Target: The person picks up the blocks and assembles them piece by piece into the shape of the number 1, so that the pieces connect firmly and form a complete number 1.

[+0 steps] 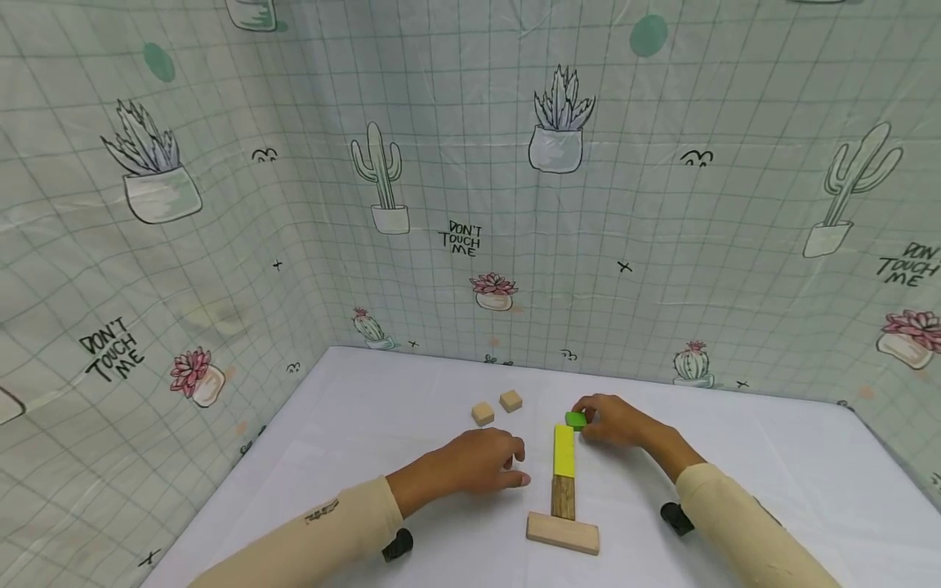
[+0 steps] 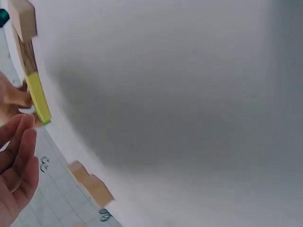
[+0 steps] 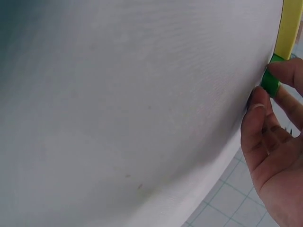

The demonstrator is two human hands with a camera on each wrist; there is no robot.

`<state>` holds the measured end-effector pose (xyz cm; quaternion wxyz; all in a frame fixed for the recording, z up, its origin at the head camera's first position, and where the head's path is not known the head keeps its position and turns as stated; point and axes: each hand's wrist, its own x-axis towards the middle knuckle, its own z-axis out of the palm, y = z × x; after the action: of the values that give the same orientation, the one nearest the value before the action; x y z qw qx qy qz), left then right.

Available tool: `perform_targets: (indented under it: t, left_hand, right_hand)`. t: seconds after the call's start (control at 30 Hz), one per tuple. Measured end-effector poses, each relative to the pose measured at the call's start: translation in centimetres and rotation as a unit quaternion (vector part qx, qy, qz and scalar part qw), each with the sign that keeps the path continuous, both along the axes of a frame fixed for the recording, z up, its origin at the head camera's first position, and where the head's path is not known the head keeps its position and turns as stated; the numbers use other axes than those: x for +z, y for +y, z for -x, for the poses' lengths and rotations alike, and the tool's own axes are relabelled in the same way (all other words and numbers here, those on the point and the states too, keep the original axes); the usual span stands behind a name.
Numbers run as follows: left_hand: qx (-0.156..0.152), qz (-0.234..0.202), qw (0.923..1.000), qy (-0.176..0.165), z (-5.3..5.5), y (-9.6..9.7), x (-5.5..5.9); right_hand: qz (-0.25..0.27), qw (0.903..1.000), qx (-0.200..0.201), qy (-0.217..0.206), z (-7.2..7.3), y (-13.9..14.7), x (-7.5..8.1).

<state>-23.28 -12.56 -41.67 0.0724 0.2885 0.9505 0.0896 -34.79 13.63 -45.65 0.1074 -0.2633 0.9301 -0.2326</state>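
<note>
My right hand (image 1: 613, 420) pinches a small green block (image 3: 271, 81) between thumb and fingers, at the far end of a yellow block (image 1: 564, 451). Behind the yellow one, toward me, lies a dark-grained brown wooden block (image 1: 563, 498) in the same line. A pale wooden block (image 1: 563, 533) lies crosswise at the near end, so the row looks like an upside-down T. To the left of this row is my left hand (image 1: 481, 463), fingers loosely bent and thumb apart, holding nothing. Its fingertips (image 2: 29, 135) also show in the left wrist view.
Two small pale wooden blocks, one nearer (image 1: 483, 414) and one farther (image 1: 510, 400), lie beyond my left hand. A white cloth covers the table (image 1: 412, 392). Behind it hangs a checked curtain (image 1: 441, 310) with plant drawings. Black devices (image 1: 398, 545) sit under both wrists.
</note>
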Motion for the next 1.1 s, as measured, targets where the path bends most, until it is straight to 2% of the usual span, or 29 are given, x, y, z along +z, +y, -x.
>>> perform_targets:
  t: [0.27, 0.37, 0.57, 0.83, 1.1]
  left_hand:
    - [0.053, -0.003, 0.9969, 0.057, 2.5, -0.8, -0.4]
    - [0.065, -0.008, 0.9945, 0.082, 3.4, -1.1, -0.2]
    - [0.088, -0.011, 0.9881, 0.126, 5.5, -1.5, -0.6]
    - [0.110, -0.036, 0.9828, 0.143, 7.0, -1.2, -0.6]
    - [0.129, -0.002, 0.9822, 0.137, 8.2, -0.8, -0.7]
  right_hand:
    - [0.008, 1.0000, 0.002, -0.005, -0.3, -0.1, 0.1]
    - [0.007, 1.0000, 0.003, -0.002, -0.4, -0.1, 0.3]
    - [0.007, 1.0000, 0.004, 0.003, -0.4, -0.1, 0.3]
    - [0.003, 1.0000, 0.001, 0.003, -0.3, 0.1, 0.2]
    - [0.000, 1.0000, 0.005, 0.007, -0.2, 0.0, 0.1]
